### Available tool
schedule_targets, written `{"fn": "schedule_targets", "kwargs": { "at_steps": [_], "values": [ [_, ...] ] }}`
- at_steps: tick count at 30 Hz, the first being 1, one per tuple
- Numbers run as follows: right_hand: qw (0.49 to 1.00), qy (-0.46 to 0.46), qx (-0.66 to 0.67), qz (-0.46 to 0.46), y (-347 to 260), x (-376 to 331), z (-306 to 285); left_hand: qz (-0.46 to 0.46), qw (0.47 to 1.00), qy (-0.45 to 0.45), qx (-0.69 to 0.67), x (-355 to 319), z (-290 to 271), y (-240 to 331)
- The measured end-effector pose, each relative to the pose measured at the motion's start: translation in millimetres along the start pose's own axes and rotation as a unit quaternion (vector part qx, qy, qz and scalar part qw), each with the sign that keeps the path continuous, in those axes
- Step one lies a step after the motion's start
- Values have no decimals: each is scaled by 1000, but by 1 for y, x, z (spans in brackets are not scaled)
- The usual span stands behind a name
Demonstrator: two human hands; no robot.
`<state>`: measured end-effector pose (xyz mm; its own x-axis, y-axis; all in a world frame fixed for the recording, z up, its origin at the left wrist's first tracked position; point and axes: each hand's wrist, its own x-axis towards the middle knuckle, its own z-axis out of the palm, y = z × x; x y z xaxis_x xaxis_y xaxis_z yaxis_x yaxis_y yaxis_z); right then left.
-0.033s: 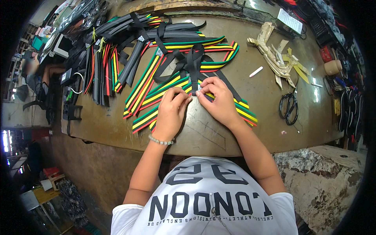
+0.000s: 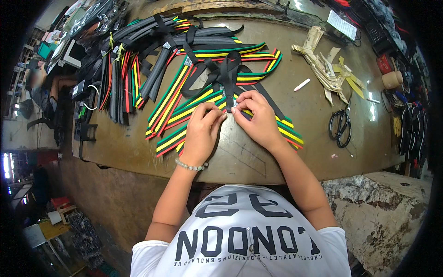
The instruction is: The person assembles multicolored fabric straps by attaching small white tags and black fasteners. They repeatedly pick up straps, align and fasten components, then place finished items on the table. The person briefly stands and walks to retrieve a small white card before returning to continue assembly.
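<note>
My left hand (image 2: 202, 131) is closed in a pinch, thumb and fingertips at the near edge of a striped green, yellow, black and red strap (image 2: 199, 109). Close by on the right, my right hand (image 2: 256, 116) pinches the near end of a black webbing strap (image 2: 229, 94). A small white tag (image 2: 234, 102) shows beside its fingers. What lies right between the fingertips is partly hidden. The black webbing is looped on top of several striped straps, whose slanted ends fan out to both sides under my hands.
Bundles of dark and striped straps (image 2: 122, 87) fill the table's left side. To the right lie cream fabric strips (image 2: 318, 64), a white marker (image 2: 302, 84) and black-handled scissors (image 2: 340, 127). A white keyboard-like pad (image 2: 341, 24) rests at the far right. The table's near edge (image 2: 286, 181) runs by my body.
</note>
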<state>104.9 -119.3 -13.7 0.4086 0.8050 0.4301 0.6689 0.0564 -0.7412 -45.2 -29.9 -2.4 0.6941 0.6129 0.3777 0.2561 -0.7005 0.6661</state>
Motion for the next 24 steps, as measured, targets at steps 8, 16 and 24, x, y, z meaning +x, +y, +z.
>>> {"fn": "schedule_targets", "kwargs": {
  "at_steps": [8,16,24],
  "values": [
    [969,83,145,179,0,11,15,109,958,-253,-79,-15,-23,27],
    [977,78,50,193,-6,13,16,33,999,-32,-5,-5,-16,21],
    [980,79,-7,183,-13,13,17,21,996,34,85,-1,5,10]
  ]
}}
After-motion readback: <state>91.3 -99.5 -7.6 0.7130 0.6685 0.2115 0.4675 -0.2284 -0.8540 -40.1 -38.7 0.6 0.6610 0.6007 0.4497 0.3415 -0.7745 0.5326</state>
